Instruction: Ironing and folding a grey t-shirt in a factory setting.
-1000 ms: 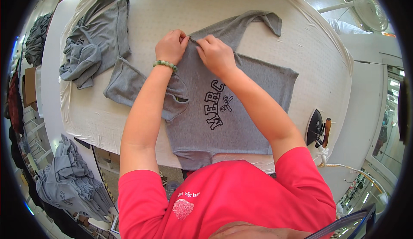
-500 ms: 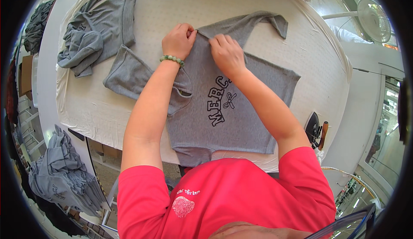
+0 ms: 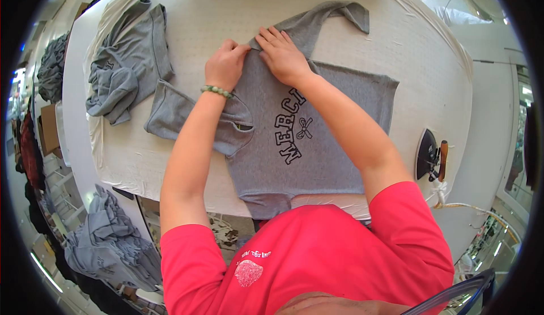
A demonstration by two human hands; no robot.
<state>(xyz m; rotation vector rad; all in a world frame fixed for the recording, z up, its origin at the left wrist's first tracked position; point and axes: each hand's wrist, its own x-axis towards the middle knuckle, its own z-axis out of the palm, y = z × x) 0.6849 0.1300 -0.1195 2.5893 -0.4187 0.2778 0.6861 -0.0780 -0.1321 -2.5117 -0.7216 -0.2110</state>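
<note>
A grey hooded sweatshirt [image 3: 340, 150] with dark lettering and a small bow on its chest lies spread on the padded, white-covered table, its hood toward the left. At its far shoulder, my left hand [image 3: 225, 66] pinches the fabric between thumb and fingers; a green bead bracelet circles that wrist. Right beside it, my right hand [image 3: 284, 56] lies flat on the cloth near the base of the far sleeve, fingers stretched out. That sleeve runs away to the far right with its end bent. The near sleeve goes toward my body and is partly hidden.
Another grey garment [image 3: 133, 63] lies crumpled at the table's far left. An iron [image 3: 427, 155] with a wooden handle and a hose sits on the right side of the white table cover [image 3: 221, 9]. Below the left edge hangs a pile of grey garments [image 3: 113, 244].
My right hand has gone from curled fingers to lying flat on the sweatshirt's shoulder, closer to my left hand. My left hand still pinches the fabric. The whole view has shifted slightly.
</note>
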